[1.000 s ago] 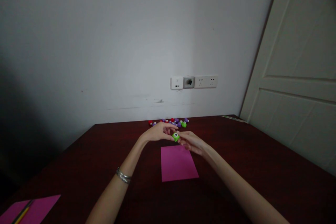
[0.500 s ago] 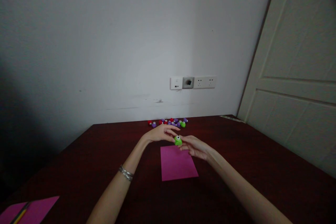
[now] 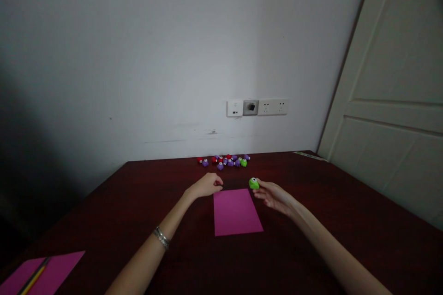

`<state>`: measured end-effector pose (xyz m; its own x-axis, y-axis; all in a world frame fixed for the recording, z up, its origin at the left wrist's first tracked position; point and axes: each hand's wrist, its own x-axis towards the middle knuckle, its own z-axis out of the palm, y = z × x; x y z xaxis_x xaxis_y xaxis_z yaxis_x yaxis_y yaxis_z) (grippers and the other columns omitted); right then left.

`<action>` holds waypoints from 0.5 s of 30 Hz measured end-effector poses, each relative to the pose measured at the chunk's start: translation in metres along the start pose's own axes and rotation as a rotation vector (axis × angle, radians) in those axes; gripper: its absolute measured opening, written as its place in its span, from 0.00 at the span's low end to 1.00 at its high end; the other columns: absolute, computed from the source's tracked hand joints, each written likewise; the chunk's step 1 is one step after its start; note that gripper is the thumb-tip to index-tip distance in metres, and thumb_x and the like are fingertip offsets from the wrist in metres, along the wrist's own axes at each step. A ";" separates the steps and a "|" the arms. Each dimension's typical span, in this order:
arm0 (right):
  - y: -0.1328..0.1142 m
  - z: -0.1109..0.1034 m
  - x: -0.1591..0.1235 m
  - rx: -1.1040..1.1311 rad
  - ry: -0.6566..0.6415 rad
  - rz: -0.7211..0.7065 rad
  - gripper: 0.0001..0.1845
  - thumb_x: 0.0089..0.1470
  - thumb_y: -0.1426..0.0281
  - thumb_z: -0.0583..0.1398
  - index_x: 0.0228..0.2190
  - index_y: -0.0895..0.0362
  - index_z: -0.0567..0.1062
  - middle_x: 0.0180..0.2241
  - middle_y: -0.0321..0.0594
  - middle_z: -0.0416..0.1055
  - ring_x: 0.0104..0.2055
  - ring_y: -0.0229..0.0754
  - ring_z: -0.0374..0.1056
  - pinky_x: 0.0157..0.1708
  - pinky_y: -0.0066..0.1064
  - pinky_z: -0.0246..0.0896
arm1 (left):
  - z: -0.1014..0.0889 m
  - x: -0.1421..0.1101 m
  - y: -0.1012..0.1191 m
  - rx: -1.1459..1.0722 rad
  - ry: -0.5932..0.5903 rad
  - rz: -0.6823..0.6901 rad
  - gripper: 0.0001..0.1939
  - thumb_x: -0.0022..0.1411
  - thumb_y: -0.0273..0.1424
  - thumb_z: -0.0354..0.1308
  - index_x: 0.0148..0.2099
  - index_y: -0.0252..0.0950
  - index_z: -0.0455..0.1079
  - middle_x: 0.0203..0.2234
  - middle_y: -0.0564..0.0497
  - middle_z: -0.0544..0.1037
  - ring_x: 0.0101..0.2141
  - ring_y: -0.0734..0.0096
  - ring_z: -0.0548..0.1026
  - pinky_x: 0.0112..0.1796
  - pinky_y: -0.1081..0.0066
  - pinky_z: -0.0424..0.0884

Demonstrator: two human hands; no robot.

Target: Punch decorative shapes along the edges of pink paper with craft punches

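Note:
In my right hand [image 3: 275, 197] is a small green craft punch [image 3: 254, 184] with a white round top and a dark centre. The fingertips and thumb pinch it just above the table, off the top right corner of a pink sheet of paper [image 3: 237, 212]. My left hand [image 3: 206, 185] hovers by the sheet's top left corner. Its fingers are loosely curled, thumb a little apart, and nothing shows between them. A silver bracelet [image 3: 161, 238] circles the left wrist.
Several red, purple and green punches [image 3: 230, 162] lie in a loose group against the wall. At the lower left, pencils [image 3: 34, 277] rest on another pink sheet [image 3: 67, 262]. Wall sockets [image 3: 272, 107] sit above the dark red table [image 3: 145, 203]; a white door [image 3: 391, 101] stands at the right.
Both hands were together at the green punch; now they are apart. My right hand has carried it rightward. My left hand has let go and drawn back left, uncovering more punches behind.

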<state>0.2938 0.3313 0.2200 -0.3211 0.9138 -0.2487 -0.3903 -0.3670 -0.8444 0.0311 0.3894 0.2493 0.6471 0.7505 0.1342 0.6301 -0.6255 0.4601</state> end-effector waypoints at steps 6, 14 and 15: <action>-0.005 0.006 -0.005 -0.025 0.038 -0.014 0.11 0.52 0.65 0.58 0.31 0.62 0.72 0.27 0.43 0.75 0.26 0.35 0.72 0.15 0.16 0.64 | 0.018 -0.031 0.014 0.096 -0.055 0.183 0.17 0.55 0.40 0.55 0.43 0.35 0.71 0.42 0.46 0.72 0.44 0.63 0.68 0.45 0.68 0.61; 0.003 0.006 -0.019 0.019 0.127 -0.014 0.08 0.52 0.68 0.58 0.32 0.60 0.71 0.27 0.42 0.75 0.26 0.35 0.72 0.16 0.18 0.64 | 0.032 -0.054 0.044 0.125 -0.302 0.193 0.38 0.46 0.51 0.57 0.56 0.36 0.61 0.56 0.41 0.58 0.56 0.53 0.55 0.53 0.60 0.52; 0.006 0.004 -0.022 0.015 0.141 -0.014 0.08 0.52 0.67 0.58 0.32 0.60 0.71 0.27 0.42 0.75 0.26 0.35 0.72 0.16 0.18 0.64 | 0.032 -0.056 0.044 0.124 -0.309 0.186 0.39 0.46 0.52 0.57 0.56 0.36 0.60 0.57 0.41 0.57 0.56 0.53 0.54 0.53 0.60 0.51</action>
<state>0.2949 0.3082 0.2228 -0.1918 0.9338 -0.3019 -0.4074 -0.3556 -0.8412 0.0362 0.3136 0.2338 0.8421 0.5341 -0.0747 0.5249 -0.7799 0.3409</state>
